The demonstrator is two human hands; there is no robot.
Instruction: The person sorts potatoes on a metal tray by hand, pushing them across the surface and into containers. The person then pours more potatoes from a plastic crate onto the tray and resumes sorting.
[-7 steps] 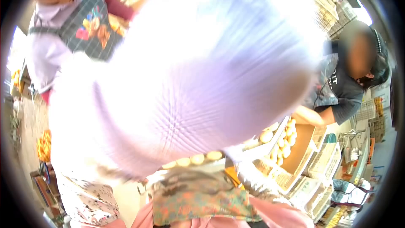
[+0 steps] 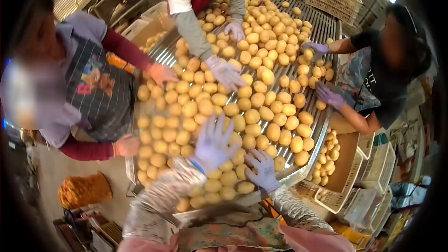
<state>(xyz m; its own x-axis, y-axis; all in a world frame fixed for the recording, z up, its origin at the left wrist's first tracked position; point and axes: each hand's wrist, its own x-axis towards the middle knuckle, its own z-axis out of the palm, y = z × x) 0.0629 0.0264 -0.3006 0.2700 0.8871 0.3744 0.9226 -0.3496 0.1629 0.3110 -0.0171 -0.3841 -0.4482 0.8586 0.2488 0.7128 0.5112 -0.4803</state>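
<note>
Potatoes (image 2: 252,115) lie in a thick layer over a sloping metal roller table (image 2: 317,133). My left hand (image 2: 214,144), in a lavender glove, is over the potatoes near the table's middle front, its fingers spread. Further right and closer to the front edge, my right hand (image 2: 262,170) rests against potatoes in a matching glove. Its fingers are also apart, with nothing gripped. Shiny patterned sleeves cover both my forearms.
Co-workers reach in from three sides: orange gloves (image 2: 161,72) on the left, pale gloves (image 2: 225,72) at the back, purple gloves (image 2: 330,97) on the right. A crate (image 2: 343,191) with potatoes stands at right. A filled orange net sack (image 2: 85,190) sits on the floor.
A large, blurred pale-lavender surface that covered most of the view is gone. The potatoes, the table, both my hands and the person at the back now show.
</note>
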